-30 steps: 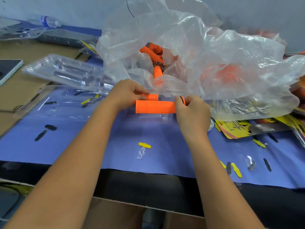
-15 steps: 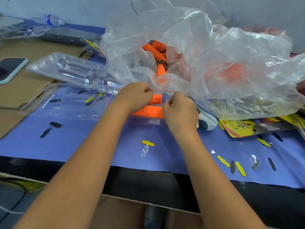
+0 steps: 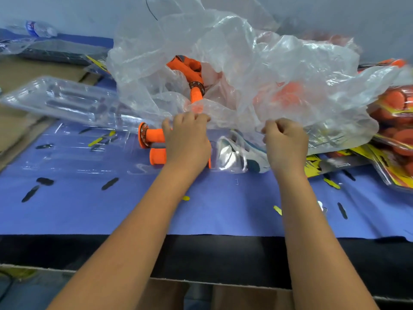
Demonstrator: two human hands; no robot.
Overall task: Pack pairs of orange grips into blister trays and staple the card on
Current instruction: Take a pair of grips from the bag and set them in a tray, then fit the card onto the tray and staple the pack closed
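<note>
Two orange grips (image 3: 154,138) lie side by side on a clear blister tray (image 3: 73,153) on the blue mat. My left hand (image 3: 187,142) lies over them with curled fingers, thumb on the flanged upper grip, hiding their right ends. A big clear plastic bag (image 3: 257,70) holds more orange grips (image 3: 194,72) just behind. My right hand (image 3: 285,144) is off to the right, fingers curled and pinching the bag's lower edge. Printed yellow and black cards (image 3: 324,166) lie under the bag at the right.
A stack of clear trays (image 3: 67,101) juts in from the left. A white and teal object (image 3: 237,153), maybe a stapler, sits between my hands. Packed grip packs (image 3: 397,130) pile up at far right. Small punched scraps dot the mat (image 3: 223,211). A water bottle (image 3: 38,29) lies at back left.
My right hand let go of the grips and moved right to the bag's edge. My left hand stayed over the grips, whose flanged left ends show now.
</note>
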